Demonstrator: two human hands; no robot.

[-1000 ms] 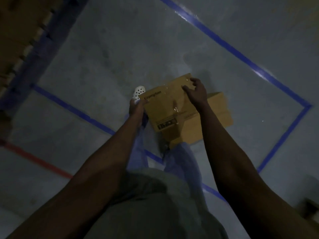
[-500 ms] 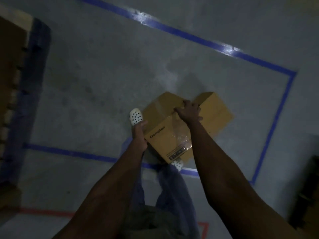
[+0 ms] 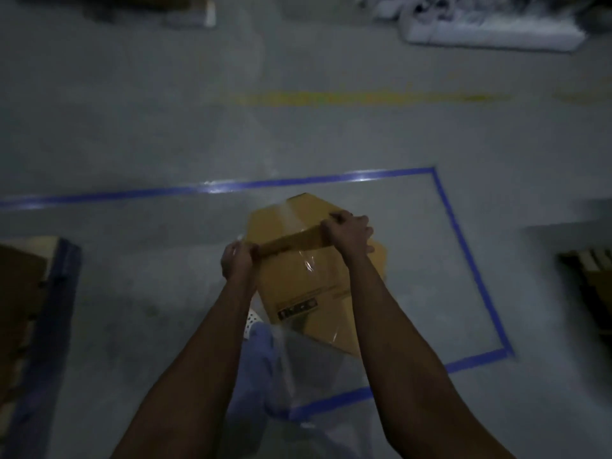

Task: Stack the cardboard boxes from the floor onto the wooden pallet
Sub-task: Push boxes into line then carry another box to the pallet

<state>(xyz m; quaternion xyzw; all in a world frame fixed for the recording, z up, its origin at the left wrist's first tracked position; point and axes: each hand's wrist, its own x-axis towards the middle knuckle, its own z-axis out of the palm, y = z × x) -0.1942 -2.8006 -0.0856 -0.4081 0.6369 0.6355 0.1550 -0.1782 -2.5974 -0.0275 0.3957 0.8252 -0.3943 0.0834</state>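
Dim light falls on a grey concrete floor [image 3: 165, 127], where blue tape [image 3: 463, 253] marks out a rectangle with glare on its far side, a faded yellow line [image 3: 364, 97] runs beyond it, and a blurred white bundle [image 3: 490, 31] lies farther off to the right.

We see a tan cardboard box [image 3: 298, 276] with a black label [image 3: 297, 309], blue tape lines [image 3: 463, 246] and a faded yellow stripe [image 3: 364, 98] on the grey floor [image 3: 165, 134].
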